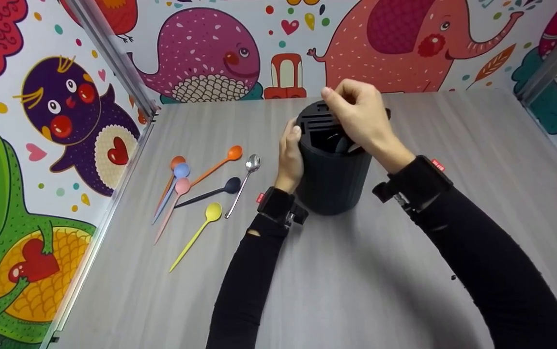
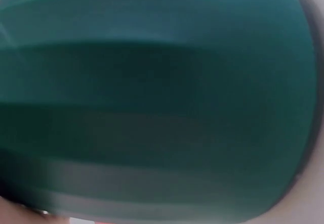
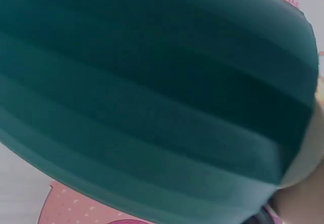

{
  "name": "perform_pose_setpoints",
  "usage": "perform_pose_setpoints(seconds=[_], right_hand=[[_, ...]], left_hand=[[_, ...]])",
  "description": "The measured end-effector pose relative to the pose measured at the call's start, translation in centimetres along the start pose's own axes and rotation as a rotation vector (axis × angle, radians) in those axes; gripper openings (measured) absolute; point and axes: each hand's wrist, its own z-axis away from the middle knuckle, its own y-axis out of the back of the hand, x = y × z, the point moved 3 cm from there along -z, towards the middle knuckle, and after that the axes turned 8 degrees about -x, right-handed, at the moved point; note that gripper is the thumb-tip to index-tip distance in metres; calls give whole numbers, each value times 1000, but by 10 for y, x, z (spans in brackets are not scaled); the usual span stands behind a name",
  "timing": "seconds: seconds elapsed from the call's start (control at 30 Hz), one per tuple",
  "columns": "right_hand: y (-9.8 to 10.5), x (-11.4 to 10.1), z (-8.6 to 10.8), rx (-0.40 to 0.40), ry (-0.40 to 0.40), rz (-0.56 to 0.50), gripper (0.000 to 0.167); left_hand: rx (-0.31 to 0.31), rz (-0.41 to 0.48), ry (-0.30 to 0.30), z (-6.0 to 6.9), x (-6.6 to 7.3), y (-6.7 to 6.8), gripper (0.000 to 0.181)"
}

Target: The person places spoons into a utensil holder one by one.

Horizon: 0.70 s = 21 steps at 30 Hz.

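Note:
In the head view a dark ribbed utensil holder (image 1: 334,182) with a slotted top stands upright on the table. My left hand (image 1: 290,157) grips its left side near the rim, the thumb at the top edge. Over the top, my right hand (image 1: 361,111) has its fingers curled; whatever lies under them is hidden. Inside the near opening show a dark rounded spoon-like piece (image 1: 341,145) and a lighter one beside it. Both wrist views are mostly filled by the holder's green ribbed wall (image 2: 152,82), also close up at the right wrist (image 3: 152,97).
Left of the holder lie several loose spoons: a silver spoon (image 1: 253,163), a yellow spoon (image 1: 213,212), a navy spoon (image 1: 232,185), a pink spoon (image 1: 182,186), a blue spoon (image 1: 181,170) and two orange ones. Cartoon-printed panels (image 1: 302,53) border the table (image 1: 356,291) at the back and sides.

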Motion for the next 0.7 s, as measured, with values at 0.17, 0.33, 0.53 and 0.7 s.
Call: perform_pose_setpoints(seconds=[0.17, 0.33, 0.53, 0.7], right_hand=[[9, -7, 3, -20, 42, 45, 25], [24, -9, 4, -11, 86, -6, 37], [45, 0, 5, 103, 158, -113, 45], [57, 19, 5, 210, 209, -258, 50]], left_hand=[[2, -14, 0, 0, 0, 0, 69], [-4, 1, -20, 0, 0, 0, 67], [-6, 10, -23, 0, -1, -1, 67], [7, 12, -30, 1, 1, -1, 66]])
